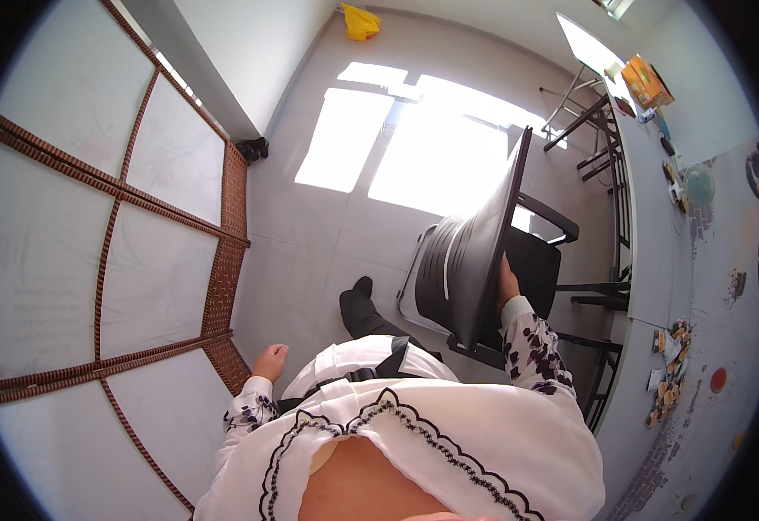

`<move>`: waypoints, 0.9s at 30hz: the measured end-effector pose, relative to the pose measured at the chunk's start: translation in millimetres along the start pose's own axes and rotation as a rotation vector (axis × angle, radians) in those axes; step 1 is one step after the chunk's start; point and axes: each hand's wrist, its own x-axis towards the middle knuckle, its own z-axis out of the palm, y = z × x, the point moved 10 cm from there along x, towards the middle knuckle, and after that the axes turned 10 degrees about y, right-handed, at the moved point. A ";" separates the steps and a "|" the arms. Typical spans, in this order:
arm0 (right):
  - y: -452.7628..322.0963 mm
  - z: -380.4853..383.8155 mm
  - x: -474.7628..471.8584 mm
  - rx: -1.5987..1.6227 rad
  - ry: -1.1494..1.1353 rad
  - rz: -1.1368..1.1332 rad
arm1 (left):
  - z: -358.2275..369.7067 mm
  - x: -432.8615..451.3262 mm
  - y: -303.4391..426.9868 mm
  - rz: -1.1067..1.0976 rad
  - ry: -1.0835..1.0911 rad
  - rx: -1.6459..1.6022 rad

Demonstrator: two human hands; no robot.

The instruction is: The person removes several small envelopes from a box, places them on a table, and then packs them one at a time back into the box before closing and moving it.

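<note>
My right hand (507,284) is on the near side of a dark, flat panel (498,241) with a thin edge, held upright beside me; its fingers are partly hidden, and whether they close round the edge is unclear. Against the panel's left face is a black slatted chair back (443,260). A black chair seat (532,264) with an armrest (552,218) shows on the right. My left hand (271,362) hangs low at my left side, fingers curled, with nothing visible in it.
A folding screen (164,254) with woven brown borders stands along the left. White tables (646,260) run along the right wall, bearing an orange box (646,81), a small green fan (699,184) and small packets (669,378). A yellow bag (360,23) lies on the far floor.
</note>
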 end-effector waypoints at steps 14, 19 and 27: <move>58.6 -20.5 31.9 0.024 0.117 -0.112 | -38.9 226.7 265.5 0.461 -0.432 0.703; -66.5 -33.9 -20.9 0.358 0.103 0.302 | -19.0 312.7 353.5 0.569 -0.481 0.733; -219.7 -113.2 63.5 0.020 0.557 0.047 | 57.2 427.4 469.5 0.510 -0.768 0.588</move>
